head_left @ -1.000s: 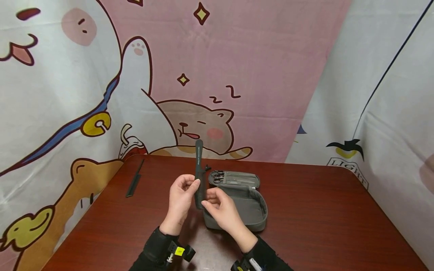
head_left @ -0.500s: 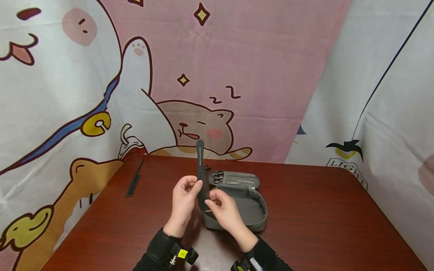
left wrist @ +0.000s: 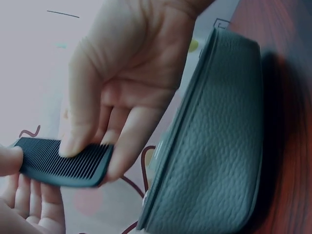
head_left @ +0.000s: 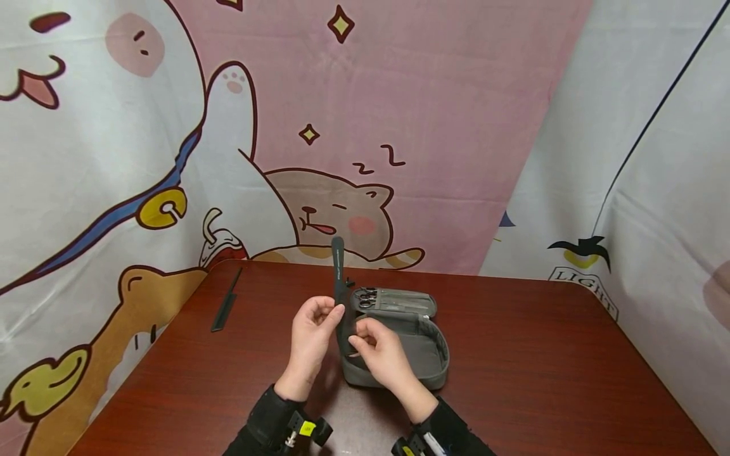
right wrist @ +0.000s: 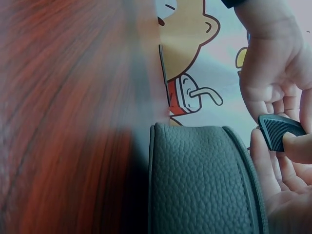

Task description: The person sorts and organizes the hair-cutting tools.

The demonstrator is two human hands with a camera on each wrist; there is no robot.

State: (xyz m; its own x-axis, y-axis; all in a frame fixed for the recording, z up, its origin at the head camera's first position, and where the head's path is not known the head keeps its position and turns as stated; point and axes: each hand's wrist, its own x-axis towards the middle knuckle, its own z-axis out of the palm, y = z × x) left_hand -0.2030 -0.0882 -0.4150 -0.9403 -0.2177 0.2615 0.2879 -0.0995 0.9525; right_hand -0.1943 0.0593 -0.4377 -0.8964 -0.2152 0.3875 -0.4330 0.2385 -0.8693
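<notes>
A dark comb (head_left: 338, 272) stands nearly upright above the table, its slim handle end pointing up. My left hand (head_left: 310, 335) pinches it around the middle. Close to its lower end my right hand (head_left: 381, 351) grips it between thumb and fingers. Fine teeth show in the left wrist view, where the right hand's thumb lies across them. Just behind the comb, an open grey case (head_left: 439, 373) sits on the table, its lid folded back. Scissors (head_left: 367, 296) with ring handles are tucked in the lid, beside a clear-looking pocket (head_left: 405, 299).
Another slim dark comb-like piece (head_left: 225, 310) lies at the table's left side. A small dark object (head_left: 350, 283) shows just left of the case lid. The brown table (head_left: 530, 354) ends at a printed cloth backdrop (head_left: 428, 126).
The comb and my left hand have shifted slightly to the right. My right hand has moved a little right as well, still on the comb's lower end. The case has stayed put.
</notes>
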